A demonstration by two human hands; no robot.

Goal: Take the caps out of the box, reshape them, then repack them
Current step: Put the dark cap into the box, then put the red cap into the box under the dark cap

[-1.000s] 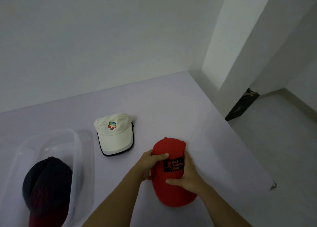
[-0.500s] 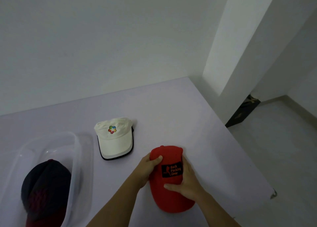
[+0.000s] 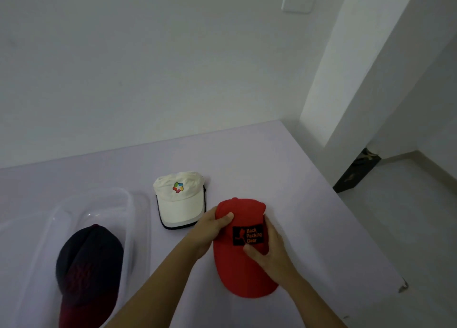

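Observation:
A red cap [image 3: 243, 270] with a black patch lies on the pale table [image 3: 284, 169], its brim toward me. My left hand [image 3: 210, 231] grips the crown's left side, thumb on top. My right hand [image 3: 268, 248] holds the right side, thumb pressed just under the patch. A white cap [image 3: 179, 200] with a coloured logo rests on the table just left of the red one. A dark navy cap with a maroon brim [image 3: 87, 265] sits inside the clear plastic box [image 3: 128, 204] at the left.
The table's right edge [image 3: 366, 231] drops to the floor, with a dark object [image 3: 356, 171] by the wall corner. A white wall runs along the table's far side.
The view has tilted upward a little. Both hands have stayed on the red cap, with the fingers shifting slightly on the crown.

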